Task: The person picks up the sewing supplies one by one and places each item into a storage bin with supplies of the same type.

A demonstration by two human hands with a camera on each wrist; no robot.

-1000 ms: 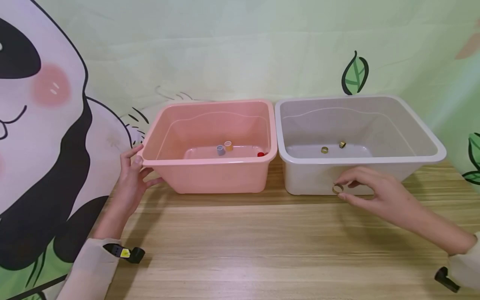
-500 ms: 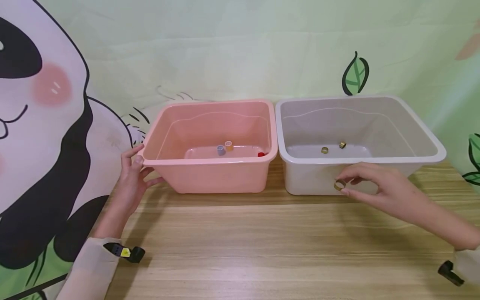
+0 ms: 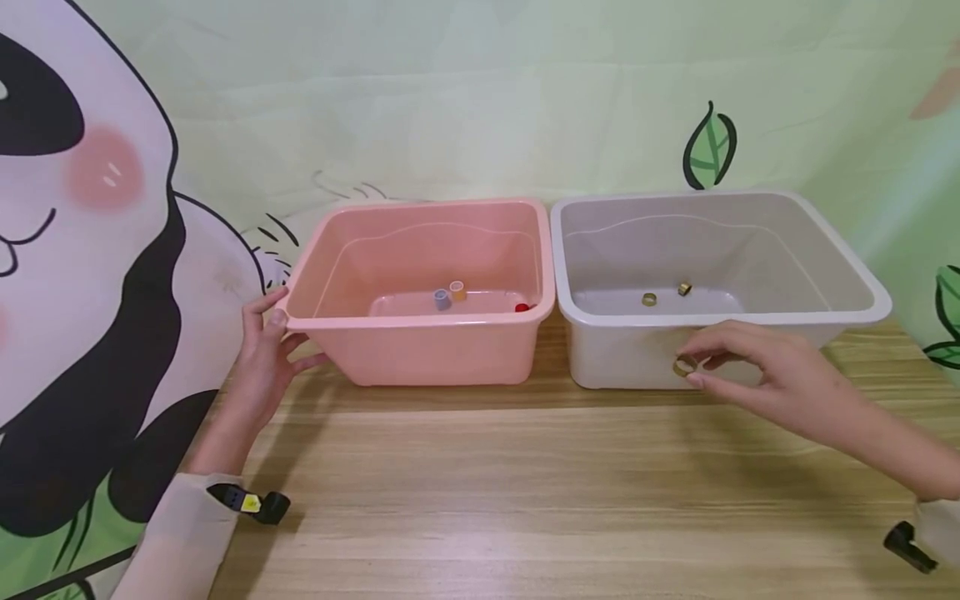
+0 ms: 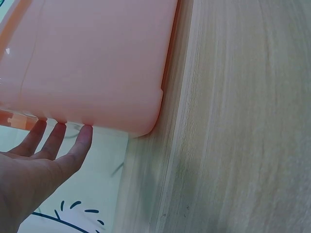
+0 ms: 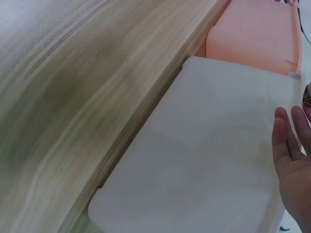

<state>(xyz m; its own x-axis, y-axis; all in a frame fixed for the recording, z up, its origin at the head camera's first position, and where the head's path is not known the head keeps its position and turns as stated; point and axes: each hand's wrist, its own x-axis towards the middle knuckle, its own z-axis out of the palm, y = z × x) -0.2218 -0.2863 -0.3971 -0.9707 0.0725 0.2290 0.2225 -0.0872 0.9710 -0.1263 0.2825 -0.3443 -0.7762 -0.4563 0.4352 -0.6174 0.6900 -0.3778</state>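
On the left stands a pink plastic basin (image 3: 442,354). My left hand (image 3: 258,367) holds its left front corner, with several fingertips under the rim against the outer wall, as the left wrist view shows. Thumb and forefinger of my right hand (image 3: 772,371) pinch a gold ring (image 3: 684,365). This hand hovers in front of the near wall of a grey basin (image 3: 615,358). At the right wrist view's edge, the ring (image 5: 307,97) is only partly visible. Inside the grey basin lie a gold ring (image 3: 649,299) and another gold ring (image 3: 684,288).
Both basins stand side by side on the wooden table (image 3: 480,483), against a printed cloth backdrop (image 3: 450,100). Inside the pink one are a grey-blue cylinder (image 3: 442,299), an orange cylinder (image 3: 457,291) and a red piece (image 3: 522,307) partly hidden by the rim.
My right hand has shifted slightly right and up with the gold ring still pinched. The left hand and both basins keep their places.
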